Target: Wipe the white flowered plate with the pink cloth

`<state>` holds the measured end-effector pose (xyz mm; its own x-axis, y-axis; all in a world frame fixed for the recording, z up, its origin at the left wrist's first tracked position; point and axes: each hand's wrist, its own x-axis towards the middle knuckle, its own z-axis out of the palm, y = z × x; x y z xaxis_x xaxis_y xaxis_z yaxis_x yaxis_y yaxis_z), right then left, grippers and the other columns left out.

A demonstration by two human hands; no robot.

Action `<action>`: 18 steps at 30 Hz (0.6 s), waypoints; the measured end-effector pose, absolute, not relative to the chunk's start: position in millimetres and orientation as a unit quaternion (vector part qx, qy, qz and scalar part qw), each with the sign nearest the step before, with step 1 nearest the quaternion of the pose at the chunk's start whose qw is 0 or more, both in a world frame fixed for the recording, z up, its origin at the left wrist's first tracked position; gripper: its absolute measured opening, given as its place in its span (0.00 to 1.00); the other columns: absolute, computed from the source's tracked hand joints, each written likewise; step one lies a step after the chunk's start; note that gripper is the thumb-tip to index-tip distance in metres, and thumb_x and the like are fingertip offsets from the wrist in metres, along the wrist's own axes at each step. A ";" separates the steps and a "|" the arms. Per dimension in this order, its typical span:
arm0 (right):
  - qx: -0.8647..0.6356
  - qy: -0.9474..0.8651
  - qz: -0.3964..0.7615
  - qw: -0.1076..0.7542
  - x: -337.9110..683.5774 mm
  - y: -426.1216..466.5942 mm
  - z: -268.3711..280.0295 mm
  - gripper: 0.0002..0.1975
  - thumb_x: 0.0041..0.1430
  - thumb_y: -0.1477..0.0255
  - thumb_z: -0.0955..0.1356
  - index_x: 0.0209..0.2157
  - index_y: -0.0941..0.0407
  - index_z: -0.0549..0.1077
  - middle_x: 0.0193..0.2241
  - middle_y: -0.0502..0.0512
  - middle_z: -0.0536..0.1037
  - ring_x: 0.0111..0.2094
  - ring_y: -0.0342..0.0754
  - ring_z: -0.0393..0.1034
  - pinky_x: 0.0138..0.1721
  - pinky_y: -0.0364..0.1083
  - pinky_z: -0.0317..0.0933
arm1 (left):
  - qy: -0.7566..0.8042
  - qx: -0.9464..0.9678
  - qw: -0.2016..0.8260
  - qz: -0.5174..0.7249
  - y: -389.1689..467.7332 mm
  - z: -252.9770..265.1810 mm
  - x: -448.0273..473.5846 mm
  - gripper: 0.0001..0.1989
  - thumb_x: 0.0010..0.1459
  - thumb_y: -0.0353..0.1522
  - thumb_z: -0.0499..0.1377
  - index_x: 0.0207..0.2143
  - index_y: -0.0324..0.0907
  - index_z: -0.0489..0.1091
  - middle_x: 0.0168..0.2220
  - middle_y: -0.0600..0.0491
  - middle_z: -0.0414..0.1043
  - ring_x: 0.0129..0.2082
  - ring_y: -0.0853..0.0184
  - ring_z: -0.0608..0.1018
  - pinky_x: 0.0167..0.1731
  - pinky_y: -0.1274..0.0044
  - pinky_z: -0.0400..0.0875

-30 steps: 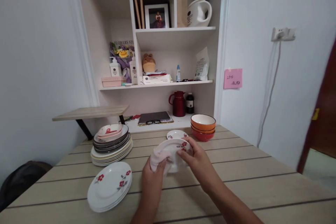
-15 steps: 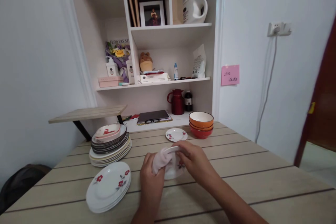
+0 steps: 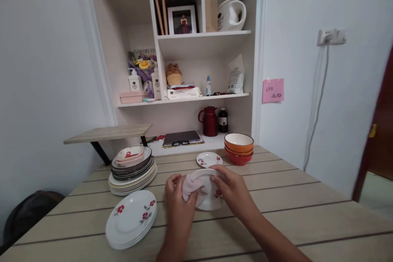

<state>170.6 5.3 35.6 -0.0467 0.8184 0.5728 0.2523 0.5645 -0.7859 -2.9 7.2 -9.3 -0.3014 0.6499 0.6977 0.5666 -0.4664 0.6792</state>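
A small white plate (image 3: 211, 200) with red flowers is held tilted above the table, its face towards me. My right hand (image 3: 231, 186) grips its right rim, thumb on the face and fingers behind. A pale pink cloth (image 3: 189, 186) is bunched in my left hand (image 3: 180, 196), which presses it against the plate's left part. Just behind, another small flowered plate (image 3: 209, 159) lies flat on the table. To the left of my left hand rests a short stack of larger flowered plates (image 3: 130, 221).
Stacked orange and red bowls (image 3: 238, 149) stand at the back right. A taller stack of plates (image 3: 132, 176) with small dishes on top stands back left, beside a raised wooden stand (image 3: 107, 133). Behind the table, a shelf holds a red jug (image 3: 210, 122) and a laptop (image 3: 181, 137).
The plate has turned to show more of its face. My left hand with the cloth has shifted slightly along its left side. The whole view has moved a little.
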 end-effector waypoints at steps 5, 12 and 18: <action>-0.391 -0.696 0.211 0.564 173.6 4.2 37.0 0.10 0.59 0.69 0.64 0.40 0.53 0.75 0.37 0.55 0.80 0.36 0.53 0.73 0.37 0.47 0.64 | 0.468 0.626 0.123 0.612 -2.5 -7.6 1.9 0.26 0.47 0.40 0.65 0.50 0.43 0.70 0.49 0.44 0.71 0.51 0.53 0.72 0.52 0.63 0.65; -0.382 -0.728 0.154 0.548 175.6 5.6 35.2 0.11 0.59 0.72 0.64 0.40 0.52 0.77 0.39 0.55 0.81 0.40 0.55 0.74 0.44 0.51 0.65 | 0.525 0.616 0.107 0.577 -2.2 -4.3 1.3 0.12 0.53 0.35 0.60 0.41 0.45 0.74 0.43 0.46 0.76 0.47 0.54 0.74 0.49 0.64 0.65; -0.359 -0.740 0.143 0.551 177.5 4.8 37.1 0.10 0.59 0.73 0.65 0.39 0.51 0.78 0.38 0.55 0.81 0.42 0.54 0.73 0.44 0.51 0.63 | 0.485 0.620 0.203 0.582 -5.1 2.6 0.9 0.12 0.54 0.31 0.58 0.41 0.44 0.74 0.42 0.48 0.76 0.42 0.59 0.75 0.45 0.69 0.68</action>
